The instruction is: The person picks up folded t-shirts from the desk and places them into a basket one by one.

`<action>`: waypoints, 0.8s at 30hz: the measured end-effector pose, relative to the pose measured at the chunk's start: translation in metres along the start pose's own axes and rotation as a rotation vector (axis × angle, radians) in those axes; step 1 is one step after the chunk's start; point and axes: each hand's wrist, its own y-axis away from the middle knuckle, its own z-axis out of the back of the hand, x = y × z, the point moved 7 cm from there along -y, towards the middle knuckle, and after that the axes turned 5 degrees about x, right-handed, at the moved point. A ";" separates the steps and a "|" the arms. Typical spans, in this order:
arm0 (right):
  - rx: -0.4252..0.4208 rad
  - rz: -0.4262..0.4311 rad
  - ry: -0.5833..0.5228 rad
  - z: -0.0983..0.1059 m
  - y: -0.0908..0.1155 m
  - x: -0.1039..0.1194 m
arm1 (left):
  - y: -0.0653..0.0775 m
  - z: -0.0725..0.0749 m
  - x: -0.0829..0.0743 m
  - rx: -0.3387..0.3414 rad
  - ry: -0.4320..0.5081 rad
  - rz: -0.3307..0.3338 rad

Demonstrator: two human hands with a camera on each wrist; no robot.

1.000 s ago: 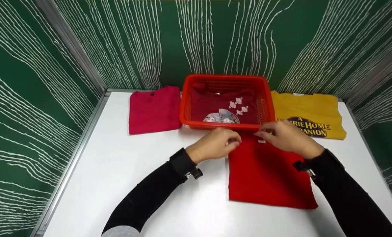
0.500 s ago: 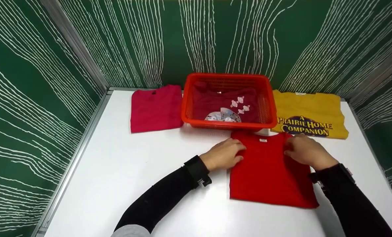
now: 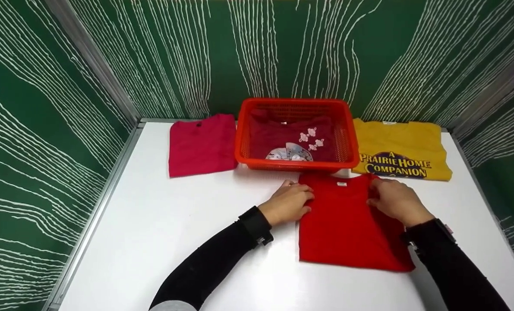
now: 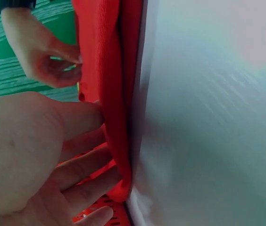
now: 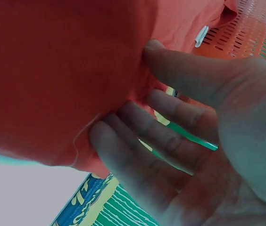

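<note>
Between the loosely extended fingers of the left hand (image 3: pixel 287 204) and right hand (image 3: pixel 399 202), both touching its sides, lies a folded red fabric shirt (image 3: pixel 341 231); uneven inward pressure could rumple it.

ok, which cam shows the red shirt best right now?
Head: the red shirt lies nearly whole in view, only partly covered by the left hand and right hand. Left wrist shows just a close strip along one edge; right wrist, a close part with the white label.
</note>
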 end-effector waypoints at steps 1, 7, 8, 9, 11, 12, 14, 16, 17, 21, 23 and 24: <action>-0.005 -0.002 0.000 0.000 0.000 0.000 | 0.000 0.000 0.001 0.003 0.000 0.001; -0.005 -0.002 -0.006 -0.004 -0.002 0.003 | 0.003 0.002 0.005 0.010 0.009 -0.003; -0.003 0.000 -0.007 -0.004 -0.002 0.003 | 0.004 0.002 0.006 0.010 0.013 -0.004; -0.001 0.002 -0.006 -0.004 -0.003 0.005 | 0.005 0.001 0.007 0.009 0.017 -0.003; 0.003 0.007 -0.004 -0.005 -0.005 0.007 | 0.007 0.001 0.010 0.007 0.026 -0.001; 0.003 0.008 -0.005 -0.006 -0.005 0.009 | 0.009 0.001 0.012 0.006 0.028 0.001; 0.002 0.016 -0.008 -0.006 -0.007 0.014 | 0.012 0.001 0.015 0.004 0.032 0.006; -0.002 0.024 -0.013 -0.007 -0.008 0.020 | 0.015 0.001 0.019 0.002 0.034 0.011; -0.006 0.029 -0.015 -0.007 -0.009 0.023 | 0.017 0.001 0.021 0.002 0.036 0.013; -0.015 0.046 -0.017 -0.008 -0.013 0.035 | 0.026 0.000 0.029 -0.009 0.050 0.021; -0.015 0.057 -0.012 -0.009 -0.017 0.040 | 0.031 0.000 0.033 -0.026 0.056 0.025; -0.014 0.060 -0.010 -0.010 -0.019 0.042 | 0.033 0.000 0.035 -0.036 0.059 0.027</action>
